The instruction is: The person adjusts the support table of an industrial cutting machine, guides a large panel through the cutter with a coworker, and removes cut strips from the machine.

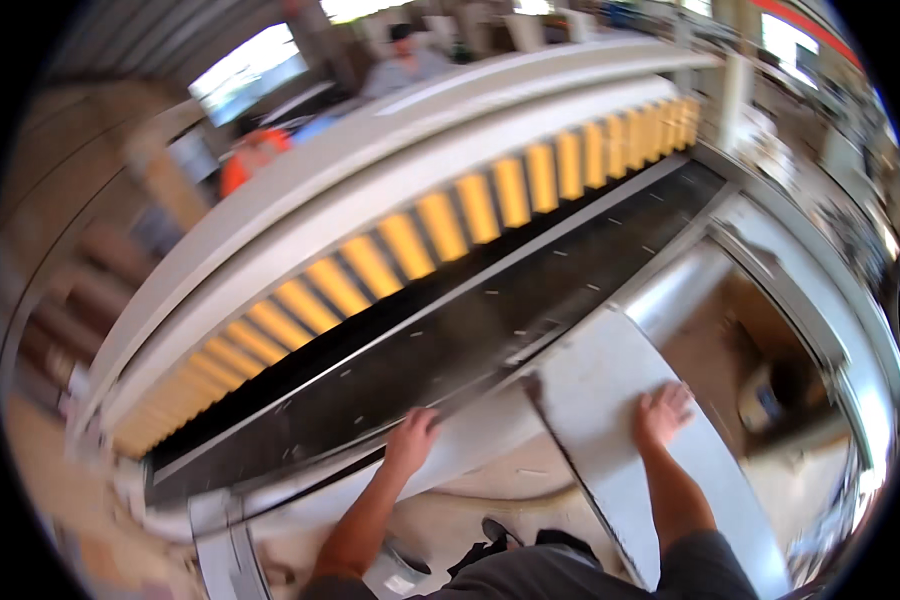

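My left hand rests on the pale front rail of a large machine, beside its long dark bed. Its fingers lie over the rail's edge, somewhat blurred, and no object shows in them. Flat on a smooth pale grey panel, my right hand has its fingers spread and holds nothing. That panel extends from the machine's front edge back past my right side. Small pale slivers are scattered over the dark bed.
A row of yellow strips hangs under the machine's long white beam. Right of the panel is an opening in the metal frame, with a bucket below. Beyond the beam are a person in grey and one in orange.
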{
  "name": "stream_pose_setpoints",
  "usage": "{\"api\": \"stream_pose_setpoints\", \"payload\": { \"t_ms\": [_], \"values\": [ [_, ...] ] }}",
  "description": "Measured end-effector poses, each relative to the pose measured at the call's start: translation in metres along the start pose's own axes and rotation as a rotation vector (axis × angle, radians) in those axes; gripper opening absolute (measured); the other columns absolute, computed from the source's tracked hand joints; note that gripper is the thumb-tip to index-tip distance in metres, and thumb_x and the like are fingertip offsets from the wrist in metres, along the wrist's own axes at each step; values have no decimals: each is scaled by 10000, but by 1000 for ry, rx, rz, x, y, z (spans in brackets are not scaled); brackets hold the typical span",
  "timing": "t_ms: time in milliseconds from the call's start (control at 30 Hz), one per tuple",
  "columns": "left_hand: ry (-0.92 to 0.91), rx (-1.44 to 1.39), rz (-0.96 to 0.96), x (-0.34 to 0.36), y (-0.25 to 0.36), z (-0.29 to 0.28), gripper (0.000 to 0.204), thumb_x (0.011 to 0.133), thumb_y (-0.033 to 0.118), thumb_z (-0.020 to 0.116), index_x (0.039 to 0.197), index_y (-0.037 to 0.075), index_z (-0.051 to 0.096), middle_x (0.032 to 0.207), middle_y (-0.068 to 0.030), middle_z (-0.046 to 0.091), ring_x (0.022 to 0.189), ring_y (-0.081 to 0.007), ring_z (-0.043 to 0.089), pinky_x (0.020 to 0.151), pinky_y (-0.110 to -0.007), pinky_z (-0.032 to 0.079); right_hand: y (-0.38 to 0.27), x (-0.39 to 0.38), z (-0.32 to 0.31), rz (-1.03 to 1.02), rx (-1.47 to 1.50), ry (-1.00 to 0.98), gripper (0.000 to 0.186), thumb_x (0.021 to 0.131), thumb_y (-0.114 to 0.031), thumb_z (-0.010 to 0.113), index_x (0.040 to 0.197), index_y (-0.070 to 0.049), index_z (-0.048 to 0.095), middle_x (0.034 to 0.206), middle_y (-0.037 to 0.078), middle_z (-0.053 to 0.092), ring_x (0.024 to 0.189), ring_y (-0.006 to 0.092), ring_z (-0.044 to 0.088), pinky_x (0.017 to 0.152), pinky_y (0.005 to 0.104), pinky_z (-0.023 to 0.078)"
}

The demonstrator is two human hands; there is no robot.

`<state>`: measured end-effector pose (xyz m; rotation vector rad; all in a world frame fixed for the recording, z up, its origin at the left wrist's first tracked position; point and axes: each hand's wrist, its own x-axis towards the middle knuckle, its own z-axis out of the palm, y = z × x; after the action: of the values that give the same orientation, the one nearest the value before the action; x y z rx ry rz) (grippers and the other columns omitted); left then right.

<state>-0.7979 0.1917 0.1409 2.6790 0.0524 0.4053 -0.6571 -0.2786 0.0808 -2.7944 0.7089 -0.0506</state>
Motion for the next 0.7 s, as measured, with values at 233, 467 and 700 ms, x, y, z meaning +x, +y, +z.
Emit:
{"api": "stream_pose_setpoints", "payload": {
  "t_ms": [233,467,700],
  "values": [
    [244,395,-108,-118,73,-258,524,818,359,831,1279,139,712,1102,-135,766,862,-336,741,749,-438,599,32,0,11,-171,-136,-47,763,1034,-435,509,1664,-100,239,1743,116,218,1626,305,121,1273,609,95],
    [1105,692,-145,-373,117,-515,589,880,250,799,1378,-15,630,1234,-135,734,993,-219,701,821,-352,564,53,4,53,-540,121,68,782,1017,-345,533,1656,-41,200,1724,154,241,1609,319,176,1297,529,123],
    [1609,768,71,-537,370,-565,318,1000,110,498,1168,-135,608,749,-11,453,656,-85,368,586,-245,294,73,0,71,-808,66,63,699,1078,-367,445,1637,3,246,1688,222,293,1568,390,255,1294,505,182]
  ]
}}
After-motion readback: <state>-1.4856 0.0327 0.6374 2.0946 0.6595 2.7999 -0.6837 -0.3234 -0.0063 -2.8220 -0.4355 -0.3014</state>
